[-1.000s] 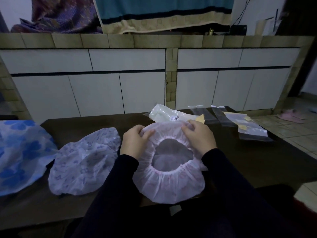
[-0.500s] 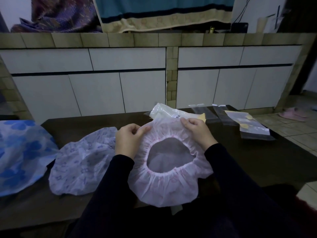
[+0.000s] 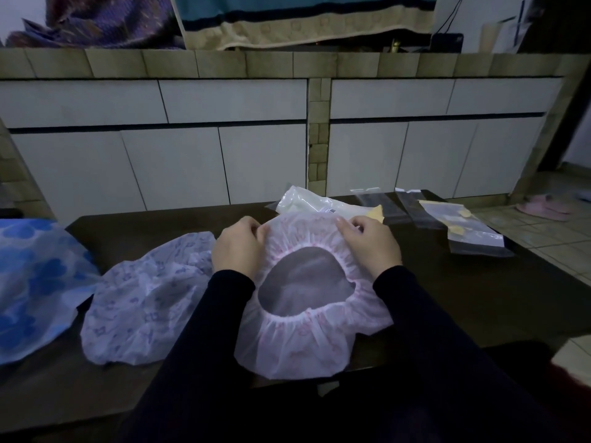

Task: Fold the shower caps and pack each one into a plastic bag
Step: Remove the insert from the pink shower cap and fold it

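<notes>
Pink shower cap (image 3: 307, 340) spread opening-up on the dark tabletop (image 3: 479, 298), right at the near edge. Far rim pinched by left hand (image 3: 238, 247) and right hand (image 3: 371, 243), one at each far corner. Likely fold line left to right, far half drawn toward near rim.
</notes>
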{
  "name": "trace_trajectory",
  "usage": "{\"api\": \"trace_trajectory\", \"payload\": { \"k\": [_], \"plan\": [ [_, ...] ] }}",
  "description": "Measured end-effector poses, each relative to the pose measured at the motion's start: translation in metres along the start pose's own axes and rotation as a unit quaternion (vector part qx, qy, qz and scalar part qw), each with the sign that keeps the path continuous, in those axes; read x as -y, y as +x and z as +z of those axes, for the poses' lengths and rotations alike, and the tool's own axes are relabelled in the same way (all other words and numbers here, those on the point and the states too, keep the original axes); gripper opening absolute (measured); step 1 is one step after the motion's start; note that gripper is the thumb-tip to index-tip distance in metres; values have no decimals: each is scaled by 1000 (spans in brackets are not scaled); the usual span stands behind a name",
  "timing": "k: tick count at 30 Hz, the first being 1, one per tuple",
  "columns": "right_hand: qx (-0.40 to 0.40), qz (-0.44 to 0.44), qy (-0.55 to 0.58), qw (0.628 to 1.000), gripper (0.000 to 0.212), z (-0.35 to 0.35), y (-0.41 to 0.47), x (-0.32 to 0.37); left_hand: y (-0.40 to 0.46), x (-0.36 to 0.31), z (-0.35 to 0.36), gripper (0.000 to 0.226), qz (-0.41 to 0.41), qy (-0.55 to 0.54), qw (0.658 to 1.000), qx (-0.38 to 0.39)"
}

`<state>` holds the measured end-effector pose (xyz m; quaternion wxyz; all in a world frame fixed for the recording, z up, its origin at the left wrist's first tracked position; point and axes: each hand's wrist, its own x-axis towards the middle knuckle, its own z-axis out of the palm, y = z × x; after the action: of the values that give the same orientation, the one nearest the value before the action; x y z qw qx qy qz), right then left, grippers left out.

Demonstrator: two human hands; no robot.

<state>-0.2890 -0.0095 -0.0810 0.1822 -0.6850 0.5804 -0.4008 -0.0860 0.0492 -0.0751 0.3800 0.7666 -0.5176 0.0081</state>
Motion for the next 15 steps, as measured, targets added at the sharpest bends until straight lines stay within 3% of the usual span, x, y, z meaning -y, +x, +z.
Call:
{"api": "trace_trajectory", "payload": {
  "k": [3, 5, 8, 11, 15],
  "plan": [
    [39, 5, 44, 998, 27, 1, 5, -4, -4, -3, 0, 27, 38, -10, 998, -46],
    [60, -38, 25, 997, 18, 5, 8, -3, -9, -12, 0, 30, 91, 3, 992, -84],
    [144, -85, 59, 984, 16, 7, 10, 6, -10, -21, 3, 37, 189, 56, 980, 2],
    [133, -59, 20, 989, 41, -3, 8, 14, -3, -18, 9, 35, 141, 97, 980, 100],
    [213, 74, -111, 968, 33, -17, 1, 9, -7, -11, 10, 22, 21, -4, 999, 28]
  ]
}}
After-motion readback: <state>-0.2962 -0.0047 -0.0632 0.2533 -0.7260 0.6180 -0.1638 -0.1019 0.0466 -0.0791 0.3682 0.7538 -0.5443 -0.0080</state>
